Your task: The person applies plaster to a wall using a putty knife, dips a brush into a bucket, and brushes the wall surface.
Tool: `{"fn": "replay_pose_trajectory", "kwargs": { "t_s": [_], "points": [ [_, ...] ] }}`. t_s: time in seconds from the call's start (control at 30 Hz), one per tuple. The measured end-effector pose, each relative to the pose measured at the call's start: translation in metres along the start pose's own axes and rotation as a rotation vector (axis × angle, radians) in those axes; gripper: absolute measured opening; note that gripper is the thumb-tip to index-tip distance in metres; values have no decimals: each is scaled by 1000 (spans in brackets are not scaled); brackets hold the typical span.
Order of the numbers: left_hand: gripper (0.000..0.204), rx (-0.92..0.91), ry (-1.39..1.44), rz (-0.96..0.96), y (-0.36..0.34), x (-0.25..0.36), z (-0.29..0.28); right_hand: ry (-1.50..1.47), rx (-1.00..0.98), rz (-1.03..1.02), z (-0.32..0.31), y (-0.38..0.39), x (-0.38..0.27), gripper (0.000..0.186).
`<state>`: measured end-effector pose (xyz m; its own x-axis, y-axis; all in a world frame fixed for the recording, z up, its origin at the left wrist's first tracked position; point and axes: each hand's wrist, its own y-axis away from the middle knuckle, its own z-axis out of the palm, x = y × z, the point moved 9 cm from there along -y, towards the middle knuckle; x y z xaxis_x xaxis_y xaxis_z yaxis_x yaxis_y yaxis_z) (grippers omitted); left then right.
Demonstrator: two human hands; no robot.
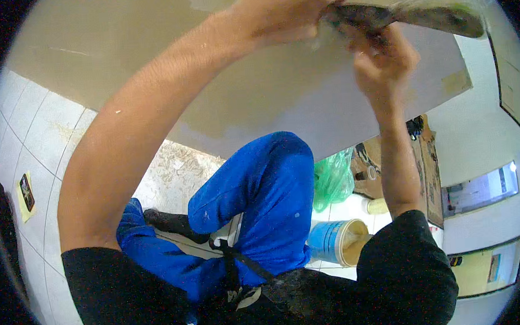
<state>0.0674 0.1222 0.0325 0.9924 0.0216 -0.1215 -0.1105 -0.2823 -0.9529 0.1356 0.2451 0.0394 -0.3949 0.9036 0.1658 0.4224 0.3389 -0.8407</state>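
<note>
At the upper right, a long, stained tool that looks like a putty knife [436, 19] points rightward, its wide dark end smeared with pale material. My right hand [387, 59] is raised beneath it, fingers curled around its middle. My left hand [289, 12] reaches across from the left and meets the tool's left end; its fingers look closed but are blurred, and what they grip is hidden. Right behind both hands is a large flat surface [220, 99] with uneven beige patches of coating over pale grey.
My bent knee in blue trousers [273, 179] sits below the surface's lower edge. To its right are a blue-and-cream bucket [330, 241] lying tilted, a green plastic bag [334, 179] and brown cardboard [370, 156]. A phone [26, 191] lies on the tiled floor [37, 125] at left.
</note>
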Motion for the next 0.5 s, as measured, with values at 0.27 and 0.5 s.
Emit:
{"fn": "replay_pose_trajectory", "kwargs": {
  "t_s": [0.27, 0.5],
  "points": [
    [30, -68, -27, -47, 11, 3, 16, -23, 46, -96, -3, 17, -4, 14],
    [21, -2, -10, 13, -12, 6, 3, -135, 42, 77, -8, -2, 13, 16]
  ]
}}
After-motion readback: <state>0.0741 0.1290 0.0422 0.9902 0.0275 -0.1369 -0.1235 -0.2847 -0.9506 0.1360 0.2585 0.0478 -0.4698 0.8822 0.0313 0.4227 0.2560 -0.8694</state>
